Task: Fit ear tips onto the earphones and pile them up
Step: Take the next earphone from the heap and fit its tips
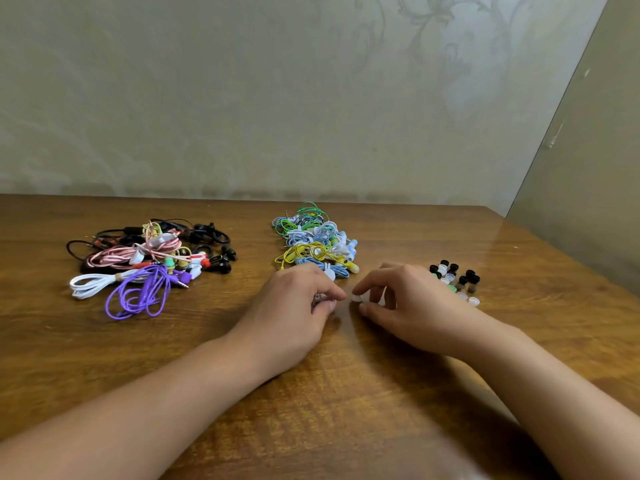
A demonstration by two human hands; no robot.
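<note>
Pinching a white ear tip (pixel 356 298), right hand (pixel 401 303); left hand (pixel 298 306) curled.

A: How many earphone heaps lie on the table (pixel 381 393)?
B: Two: a mixed pile (pixel 149 258) and a blue-green-yellow pile (pixel 317 242).
A: Ear-tip clusters? Hands?
B: One cluster (pixel 455 280); the tips are too small to count. Two hands: left hand (pixel 294 317), right hand (pixel 412 306).

A glossy wooden table (pixel 104 341) stands against a pale, floral-patterned wall (pixel 242 98).
</note>
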